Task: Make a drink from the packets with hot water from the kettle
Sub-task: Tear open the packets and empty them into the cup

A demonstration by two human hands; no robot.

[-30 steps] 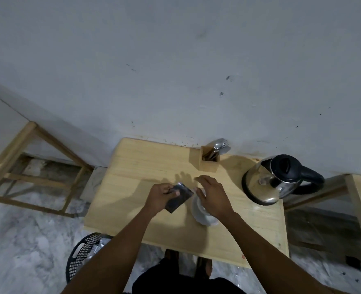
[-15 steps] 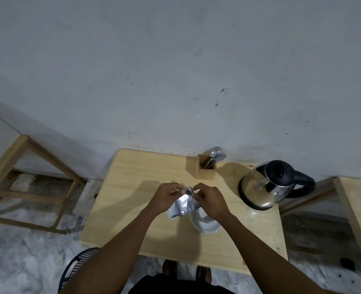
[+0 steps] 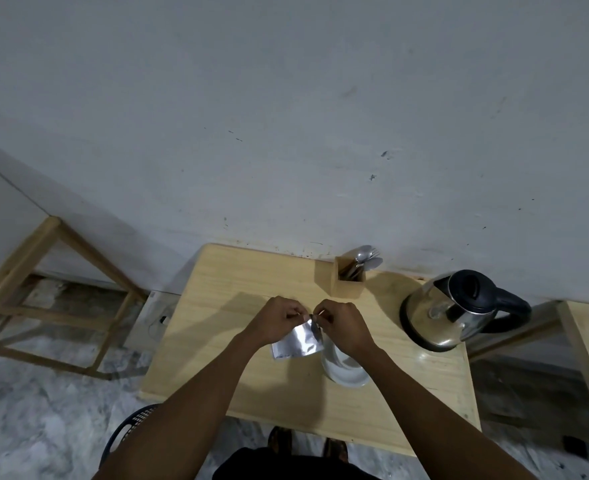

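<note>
A silver foil packet (image 3: 298, 342) hangs over the wooden table (image 3: 237, 282). My left hand (image 3: 275, 320) and my right hand (image 3: 343, 325) both pinch its top edge, fingertips almost touching. A white cup (image 3: 346, 370) stands on the table just below my right wrist, partly hidden by it. The steel kettle (image 3: 454, 311) with a black lid and handle sits at the table's right side, apart from both hands.
A wooden holder (image 3: 348, 284) with spoons stands at the table's back edge against the grey wall. A dark perforated basket (image 3: 130, 427) is on the floor at the lower left. Wooden frames stand to the left (image 3: 54, 265) and right (image 3: 587, 344).
My right hand left the cup and joined my left hand on the packet's top edge. The packet turned, so its silver side now shows.
</note>
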